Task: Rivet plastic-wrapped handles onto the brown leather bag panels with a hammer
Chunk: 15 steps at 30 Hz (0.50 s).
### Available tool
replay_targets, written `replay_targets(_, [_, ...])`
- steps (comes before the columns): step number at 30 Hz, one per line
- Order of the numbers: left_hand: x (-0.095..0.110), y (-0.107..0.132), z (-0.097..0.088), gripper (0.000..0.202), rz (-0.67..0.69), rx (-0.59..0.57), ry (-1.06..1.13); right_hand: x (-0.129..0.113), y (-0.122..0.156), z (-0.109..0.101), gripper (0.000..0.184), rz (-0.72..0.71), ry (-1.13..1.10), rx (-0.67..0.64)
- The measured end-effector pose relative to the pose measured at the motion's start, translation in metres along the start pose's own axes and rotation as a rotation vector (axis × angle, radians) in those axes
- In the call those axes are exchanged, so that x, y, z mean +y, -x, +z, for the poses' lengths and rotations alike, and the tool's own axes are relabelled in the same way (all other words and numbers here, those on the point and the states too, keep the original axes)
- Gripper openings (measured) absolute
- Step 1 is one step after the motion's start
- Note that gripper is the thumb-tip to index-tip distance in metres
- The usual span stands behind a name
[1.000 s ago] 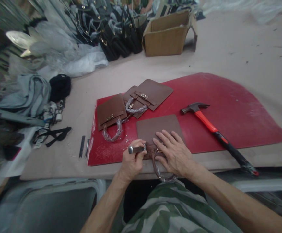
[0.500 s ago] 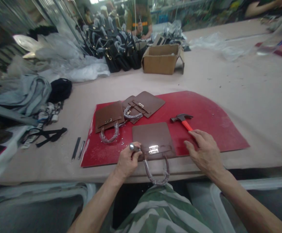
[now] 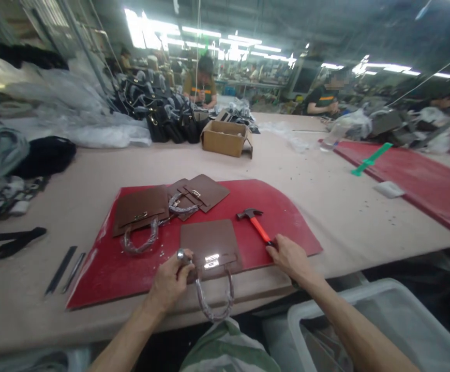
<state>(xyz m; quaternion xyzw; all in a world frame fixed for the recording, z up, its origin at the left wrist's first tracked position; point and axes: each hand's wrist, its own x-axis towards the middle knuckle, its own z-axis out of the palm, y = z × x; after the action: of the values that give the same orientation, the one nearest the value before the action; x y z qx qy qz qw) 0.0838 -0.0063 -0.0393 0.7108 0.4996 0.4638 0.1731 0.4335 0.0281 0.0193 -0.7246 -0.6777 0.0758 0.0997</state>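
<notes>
Head camera looked down on the brown bag panel (image 3: 209, 240), and it lay flat at the near edge of the red mat (image 3: 290, 219). Its shiny clasp (image 3: 211, 261) faced up and its wrapped handle (image 3: 213, 305) hung off the table towards me. Flat on the mat, I'd say, so it had a firm backing.

My left hand (image 3: 170, 281) was a closed fist around a short steel punch (image 3: 181, 254). I held it upright at the panel's near left corner, just beside the clasp, and the tight grip seemed meant to keep it from tipping.

Over on the right, my right hand (image 3: 289, 257) had its fingers curled round the dark grip of the hammer (image 3: 256, 225). Its head rested on the mat, pointing far and left.

Farther back on the mat sat more brown panels (image 3: 141, 209), overlapping, out of the way of my hands. Two thin dark strips (image 3: 62, 263) lay left of the mat. Far off stood a cardboard box (image 3: 225, 138) with black bags (image 3: 163, 121) to its left.
</notes>
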Motion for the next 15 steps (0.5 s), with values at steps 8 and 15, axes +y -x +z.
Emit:
replay_targets(8, [0.013, -0.007, -0.004, 0.017, -0.123, -0.099, 0.047, -0.027, -0.022, -0.005, 0.016, 0.075, -0.518, -0.298])
replay_targets(15, [0.016, -0.009, -0.006, 0.014, -0.168, -0.123, 0.086, -0.078, 0.004, -0.038, 0.032, 0.101, -0.831, -0.342])
